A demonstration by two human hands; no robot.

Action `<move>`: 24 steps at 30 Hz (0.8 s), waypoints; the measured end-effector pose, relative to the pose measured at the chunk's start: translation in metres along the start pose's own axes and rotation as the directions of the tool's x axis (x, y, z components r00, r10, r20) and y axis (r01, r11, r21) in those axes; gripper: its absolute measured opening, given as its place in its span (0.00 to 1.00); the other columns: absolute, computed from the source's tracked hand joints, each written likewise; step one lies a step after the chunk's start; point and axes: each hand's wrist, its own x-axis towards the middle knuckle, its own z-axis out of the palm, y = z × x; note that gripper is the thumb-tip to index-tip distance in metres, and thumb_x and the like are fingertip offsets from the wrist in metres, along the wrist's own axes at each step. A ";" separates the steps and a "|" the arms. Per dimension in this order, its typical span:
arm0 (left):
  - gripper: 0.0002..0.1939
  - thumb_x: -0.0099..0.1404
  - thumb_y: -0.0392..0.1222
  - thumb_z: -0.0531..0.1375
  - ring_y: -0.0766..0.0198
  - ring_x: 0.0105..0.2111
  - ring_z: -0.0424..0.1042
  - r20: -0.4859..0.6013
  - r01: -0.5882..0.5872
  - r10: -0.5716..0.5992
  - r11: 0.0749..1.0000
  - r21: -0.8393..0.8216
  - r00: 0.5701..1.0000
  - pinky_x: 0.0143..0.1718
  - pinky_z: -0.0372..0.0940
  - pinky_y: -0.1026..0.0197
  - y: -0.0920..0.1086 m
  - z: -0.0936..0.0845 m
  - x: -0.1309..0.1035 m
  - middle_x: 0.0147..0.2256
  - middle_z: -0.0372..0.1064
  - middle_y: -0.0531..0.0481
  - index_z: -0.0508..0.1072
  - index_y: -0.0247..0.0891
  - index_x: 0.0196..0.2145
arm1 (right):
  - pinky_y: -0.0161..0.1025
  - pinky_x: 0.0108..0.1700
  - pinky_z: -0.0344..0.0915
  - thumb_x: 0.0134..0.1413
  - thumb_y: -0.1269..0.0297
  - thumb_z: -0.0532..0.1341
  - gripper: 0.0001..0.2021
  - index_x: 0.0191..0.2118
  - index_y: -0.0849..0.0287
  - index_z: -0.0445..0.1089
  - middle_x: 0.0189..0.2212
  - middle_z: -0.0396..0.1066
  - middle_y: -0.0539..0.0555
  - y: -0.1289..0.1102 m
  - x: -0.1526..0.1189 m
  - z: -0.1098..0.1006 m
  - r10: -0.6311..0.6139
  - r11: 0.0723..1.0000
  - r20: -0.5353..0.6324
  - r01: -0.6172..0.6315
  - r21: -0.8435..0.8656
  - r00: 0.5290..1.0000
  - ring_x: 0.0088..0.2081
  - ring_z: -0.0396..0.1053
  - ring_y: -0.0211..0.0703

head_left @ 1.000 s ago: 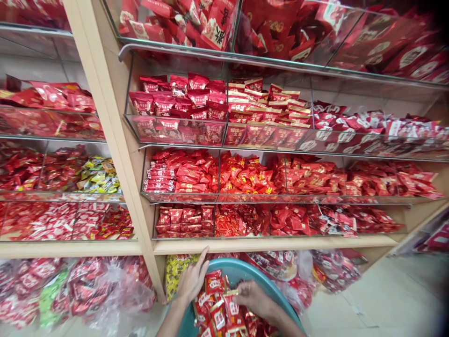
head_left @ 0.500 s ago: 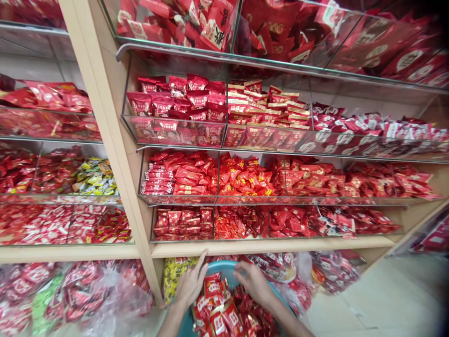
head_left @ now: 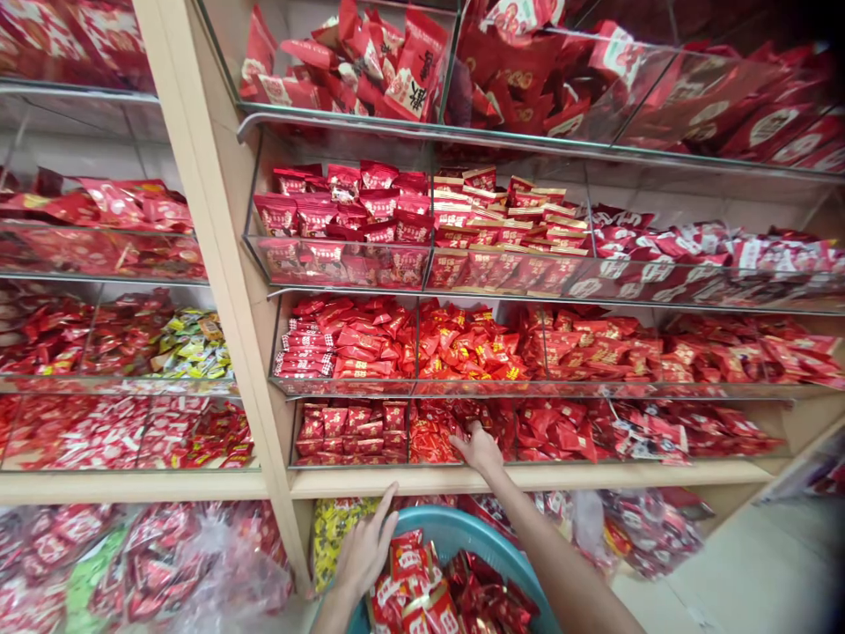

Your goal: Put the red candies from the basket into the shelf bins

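Note:
A teal plastic basin (head_left: 511, 568) sits at the lower middle, holding red wrapped packets (head_left: 413, 572). My left hand (head_left: 363, 550) lies at the basin's left rim, fingers stretched up toward the wooden shelf edge (head_left: 515, 478), with nothing visible in it. My right hand (head_left: 481, 451) reaches over the basin into the lowest shelf row. Its thumb and fingers are apart, at the small red wrapped sweets (head_left: 432, 436) in that compartment; some fingertips are hard to make out against them. Left of these stand neat rows of red packets (head_left: 356, 431).
Clear-fronted shelves above hold more red packets (head_left: 508, 224), with a metal rail (head_left: 370, 126) along one edge. A wooden upright (head_left: 211, 238) divides the shelf units. Below are a yellow bag (head_left: 336, 537) and plastic bags of packets (head_left: 643, 528).
My right hand has moved up from over the basin to the sweets in the lowest shelf row. My left hand stays near the basin's left rim. The view has shifted slightly.

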 end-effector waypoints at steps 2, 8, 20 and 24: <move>0.30 0.65 0.59 0.33 0.58 0.42 0.71 0.001 0.009 -0.009 1.000 -0.002 1.000 0.41 0.60 0.62 0.000 0.000 0.000 0.39 0.74 0.50 0.44 0.51 0.62 | 0.40 0.37 0.61 0.48 0.48 0.58 0.22 0.44 0.61 0.63 0.40 0.72 0.65 0.004 0.001 0.004 0.008 1.000 -0.001 -0.008 -0.013 1.000 0.43 0.70 0.53; 0.29 0.65 0.59 0.33 0.60 0.41 0.71 -0.001 0.006 -0.006 1.000 -0.028 1.000 0.41 0.60 0.63 -0.001 0.001 0.001 0.40 0.74 0.52 0.43 0.52 0.62 | 0.40 0.37 0.61 0.53 0.48 0.52 0.20 0.41 0.61 0.64 0.39 0.72 0.66 0.007 0.005 0.005 0.026 0.999 -0.003 -0.026 -0.026 1.000 0.42 0.70 0.53; 0.29 0.66 0.57 0.34 0.59 0.45 0.70 0.012 0.014 -0.014 1.000 -0.003 1.000 0.42 0.60 0.63 0.000 0.002 0.003 0.46 0.71 0.52 0.41 0.51 0.62 | 0.40 0.36 0.61 0.46 0.50 0.58 0.22 0.43 0.61 0.66 0.40 0.72 0.65 0.010 0.008 0.004 0.041 0.999 0.029 -0.041 -0.011 0.999 0.42 0.70 0.53; 0.29 0.66 0.58 0.34 0.60 0.45 0.70 0.009 0.005 -0.005 1.000 -0.018 1.000 0.43 0.59 0.63 0.000 0.002 0.003 0.46 0.71 0.52 0.40 0.51 0.63 | 0.36 0.35 0.61 0.42 0.50 0.62 0.25 0.45 0.60 0.66 0.38 0.73 0.61 0.015 0.014 0.005 0.023 1.000 0.061 -0.024 0.006 0.998 0.40 0.71 0.49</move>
